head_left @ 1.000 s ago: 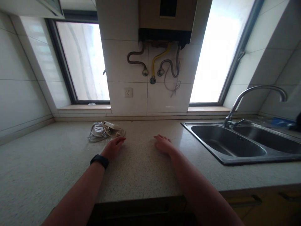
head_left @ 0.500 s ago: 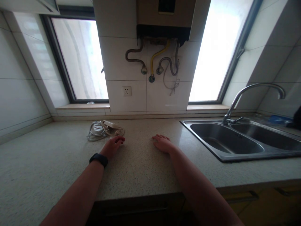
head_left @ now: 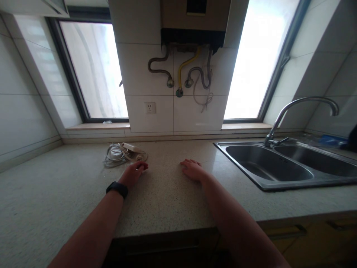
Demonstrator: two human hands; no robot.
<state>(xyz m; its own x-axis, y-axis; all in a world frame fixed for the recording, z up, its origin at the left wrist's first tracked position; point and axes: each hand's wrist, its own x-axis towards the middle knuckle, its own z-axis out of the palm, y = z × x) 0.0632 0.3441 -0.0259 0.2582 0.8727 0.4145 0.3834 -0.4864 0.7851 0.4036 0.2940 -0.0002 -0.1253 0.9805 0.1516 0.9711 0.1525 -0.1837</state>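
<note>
My left hand point(head_left: 135, 172) rests on the speckled counter, with a dark watch point(head_left: 117, 190) on its wrist. Its fingers curve loosely towards the right, with a small gap by the thumb; I see nothing held. Just beyond those fingers lies a white power strip point(head_left: 131, 147) in a bundle with its coiled cable point(head_left: 115, 160). Whether the hand touches the bundle I cannot tell. My right hand point(head_left: 192, 170) lies palm down and flat on the counter, fingers stretched out, holding nothing.
To the right a steel double sink point(head_left: 263, 185) is set into the counter point(head_left: 164, 201), with a curved faucet point(head_left: 279, 119) behind it. A wall socket point(head_left: 150, 108) and a water heater point(head_left: 192, 22) with hoses are on the tiled wall. Drawer handles point(head_left: 287, 233) sit below the counter's edge.
The camera view has shifted very slightly. Both hands and the power strip stay in the same places.
</note>
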